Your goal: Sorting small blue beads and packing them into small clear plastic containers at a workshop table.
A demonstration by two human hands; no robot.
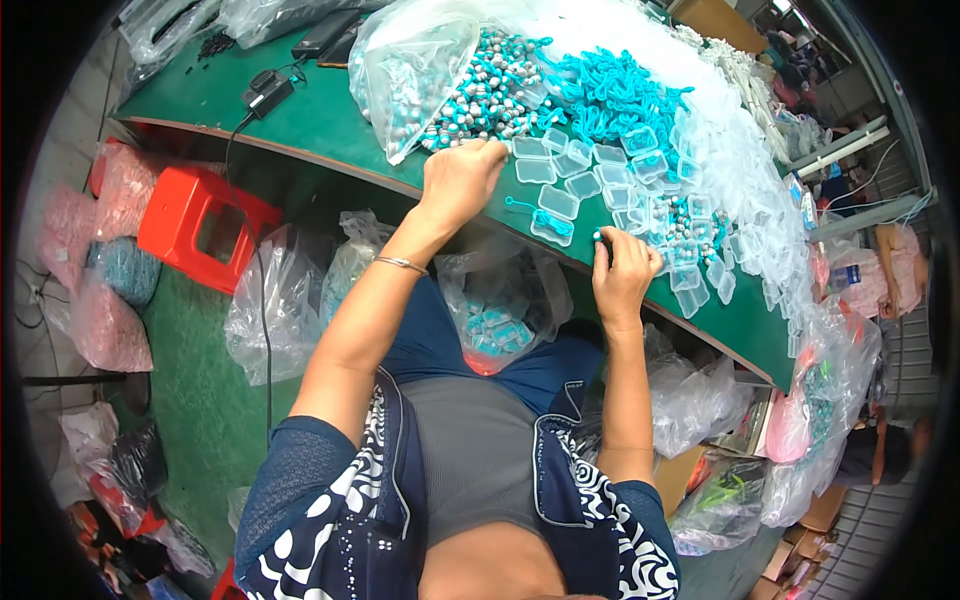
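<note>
whitish bead (598, 236), pinched at tips of right fingers (601, 262), left fingers (484, 154) near bead pile (492, 88), grip unclear

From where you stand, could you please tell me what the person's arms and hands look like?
The left hand and right hand are ungloved. A thin, metallic-looking bangle circles the left wrist; no band shows on the right. Short, dark blue sleeves leave both forearms bare.
</note>
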